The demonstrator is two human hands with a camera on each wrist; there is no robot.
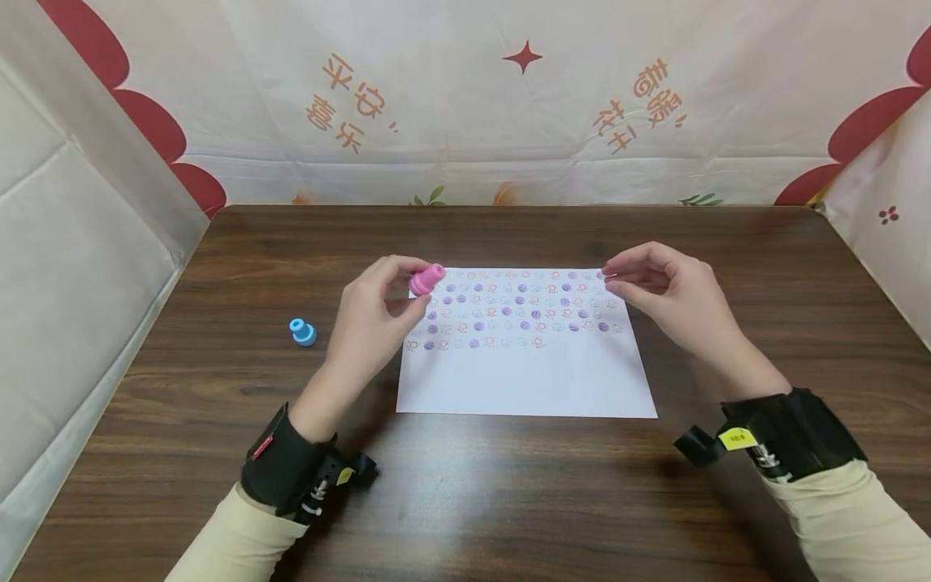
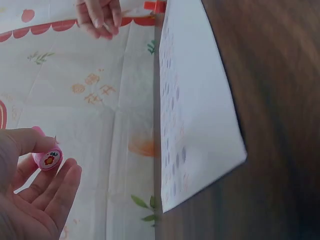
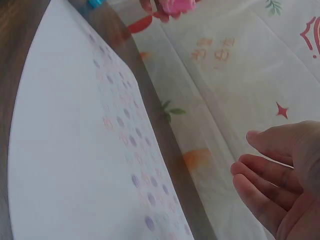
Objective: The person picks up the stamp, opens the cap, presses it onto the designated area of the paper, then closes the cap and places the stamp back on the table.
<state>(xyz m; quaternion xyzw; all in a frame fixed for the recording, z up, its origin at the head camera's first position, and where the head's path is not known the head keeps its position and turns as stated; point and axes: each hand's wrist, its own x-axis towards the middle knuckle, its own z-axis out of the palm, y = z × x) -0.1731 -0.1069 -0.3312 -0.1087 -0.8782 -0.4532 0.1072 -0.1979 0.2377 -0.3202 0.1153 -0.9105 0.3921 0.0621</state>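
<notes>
My left hand (image 1: 367, 319) pinches a pink stamp (image 1: 427, 280) above the paper's upper left corner. In the left wrist view the stamp's round end (image 2: 50, 159) shows a small flower design. A white sheet of paper (image 1: 527, 380) lies on the table with rows of small purple, red and pale blue prints over its upper part. Above the sheet's upper right corner is my right hand (image 1: 676, 295), its fingers loosely bent and holding nothing. To the left of my left hand a blue stamp (image 1: 302, 332) stands on the table.
The brown wooden table (image 1: 509, 501) runs back to a patterned white cloth (image 1: 465, 97). A red object (image 2: 156, 6) shows partly beyond the paper in the left wrist view; its kind is unclear. Black straps with cameras (image 1: 291, 465) sit on both wrists.
</notes>
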